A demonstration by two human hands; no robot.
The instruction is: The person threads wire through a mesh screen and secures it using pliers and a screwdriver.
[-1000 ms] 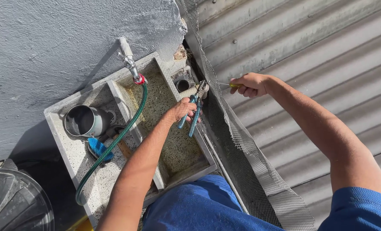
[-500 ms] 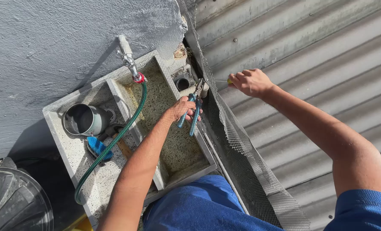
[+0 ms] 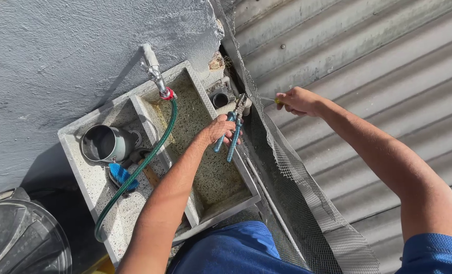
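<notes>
Head view: the left hand (image 3: 220,129) grips blue-handled pliers (image 3: 233,127), nose at 12 o'clock biting the wire (image 3: 266,99). At 2 o'clock, the right hand (image 3: 298,100) pinches that wire taut against the mesh (image 3: 287,162).

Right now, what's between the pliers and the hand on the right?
In the head view, a thin wire runs from the pliers to the right hand, across the wire mesh.

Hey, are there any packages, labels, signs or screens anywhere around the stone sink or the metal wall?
None in view: no package, label, sign or screen shows on the stone sink, the corrugated metal wall or the wire mesh.
</notes>
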